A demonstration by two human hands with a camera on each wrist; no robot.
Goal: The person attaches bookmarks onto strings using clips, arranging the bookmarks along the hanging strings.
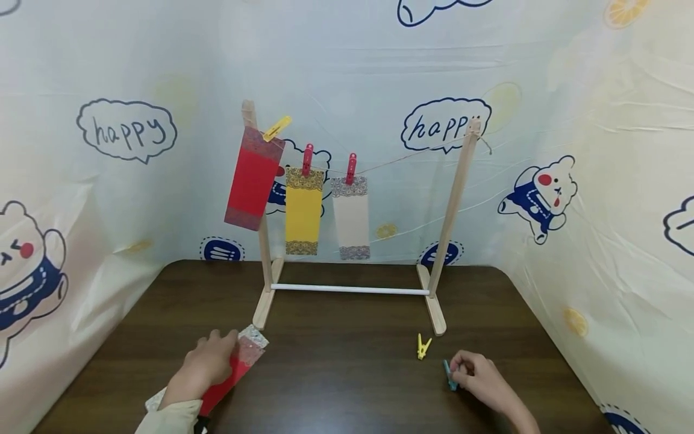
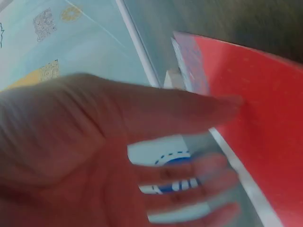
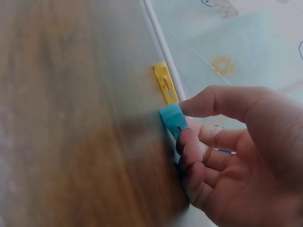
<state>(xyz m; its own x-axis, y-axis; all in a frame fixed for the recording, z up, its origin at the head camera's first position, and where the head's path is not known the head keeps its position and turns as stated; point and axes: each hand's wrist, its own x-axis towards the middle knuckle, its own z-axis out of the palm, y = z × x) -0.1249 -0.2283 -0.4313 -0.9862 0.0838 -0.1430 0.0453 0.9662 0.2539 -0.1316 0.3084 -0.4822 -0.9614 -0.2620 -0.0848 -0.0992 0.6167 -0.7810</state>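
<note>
My left hand (image 1: 211, 358) is over a red card (image 1: 225, 386) with lace-patterned ends, lying at the table's front left on top of a white patterned card (image 1: 253, 334). In the left wrist view, its thumb overlaps the red face, while the loosely extended, blurred fingers are right at the long edge. At the front right, my right hand (image 1: 485, 380) pinches a teal clothespin (image 3: 174, 118) between thumb and fingers, low over the table. A yellow clothespin (image 1: 423, 347) lies just beyond it.
A wooden stand (image 1: 455, 205) with a string across its posts occupies the table's back. From the string hang a red card (image 1: 252, 181), a yellow card (image 1: 302, 211) and a white card (image 1: 351, 217), each held by a clothespin. A white rod (image 1: 349, 289) joins the stand's feet.
</note>
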